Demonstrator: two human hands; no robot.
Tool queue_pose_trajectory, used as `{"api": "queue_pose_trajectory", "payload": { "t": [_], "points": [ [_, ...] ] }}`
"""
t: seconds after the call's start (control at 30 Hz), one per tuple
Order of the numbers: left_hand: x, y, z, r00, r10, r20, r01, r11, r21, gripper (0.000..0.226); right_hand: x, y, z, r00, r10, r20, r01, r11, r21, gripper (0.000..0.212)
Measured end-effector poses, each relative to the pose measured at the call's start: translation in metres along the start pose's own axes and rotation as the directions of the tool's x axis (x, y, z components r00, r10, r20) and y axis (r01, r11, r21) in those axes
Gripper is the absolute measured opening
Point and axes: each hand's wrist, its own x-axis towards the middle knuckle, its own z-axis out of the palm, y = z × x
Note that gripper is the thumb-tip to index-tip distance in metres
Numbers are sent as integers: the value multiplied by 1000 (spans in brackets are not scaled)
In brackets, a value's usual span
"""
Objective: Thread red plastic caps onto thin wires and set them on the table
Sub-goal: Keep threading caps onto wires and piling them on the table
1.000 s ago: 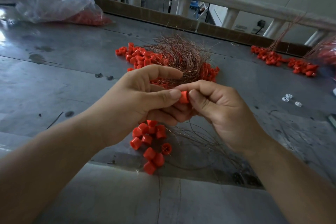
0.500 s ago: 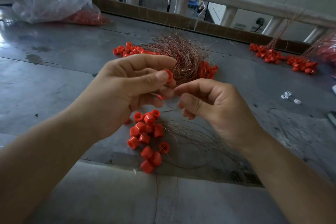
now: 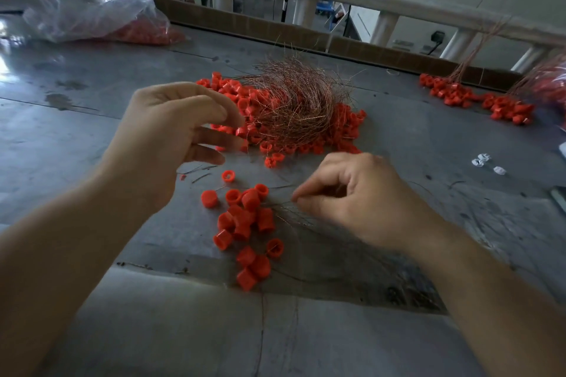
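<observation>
Worktable (image 3: 76,138), items as laid out.
Tangle of wires (image 3: 294,101) on a heap of caps (image 3: 337,128), centre; small cluster of caps (image 3: 245,223) nearer the person, loose wires (image 3: 312,223) just right of it; plastic bag (image 3: 92,15) far left; further caps (image 3: 477,98) far right.

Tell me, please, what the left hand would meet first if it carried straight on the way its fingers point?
Probably the big pile of red caps under the copper wire tangle; the left hand hovers open, fingertips almost there, though depth is unclear.

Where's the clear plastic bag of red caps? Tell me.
Head view, far left: the clear plastic bag lies on the metal table, beyond the left hand.
</observation>
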Motion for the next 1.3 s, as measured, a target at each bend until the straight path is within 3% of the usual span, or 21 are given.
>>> {"api": "queue_pose_trajectory", "payload": {
  "t": [0.17, 0.27, 0.33, 0.47, 0.6, 0.9, 1.13, 1.2, 1.3],
  "points": [
    [12, -8, -4, 978, 14, -207, 19, 987, 158, 27, 0, -1, 2, 988, 38, 152, -16, 989, -146, 7],
    [16, -18, -3, 963, 114, -245, -5, 915, 404, 28, 0, -1, 0, 984, 39, 176, -10, 987, -161, 7],
    [18, -23, -3, 960, 169, -221, -15, 825, 565, 23, 0, -1, -1, 981, 48, 188, -19, 987, -157, 7],
    [26, -33, -6, 966, 168, -195, 17, 715, 699, 16, 0, -1, -1, 980, 45, 193, -16, 989, -150, 24],
    [30, -39, -8, 979, 183, -92, -26, 554, 832, 32, 0, -2, -1, 986, 41, 161, -20, 991, -129, 25],
    [32, -41, -10, 977, 201, 72, -138, 336, 932, 18, 1, -4, -2, 999, -32, -21, 31, 999, -28, 12],
    [29, -34, -19, 953, 302, 18, -129, 350, 928, 18, 2, -5, -2, 993, -76, -89, 77, 997, 14, 14],
    [30, -29, -21, 930, 366, -43, -122, 416, 901, 18, 2, -5, -2, 993, -79, -92, 81, 997, 15, 18],
    [29, -22, -24, 871, 458, -180, -148, 593, 791, 18, 2, -5, -2, 990, -87, -110, 90, 996, 21, 25]
  ]
}}
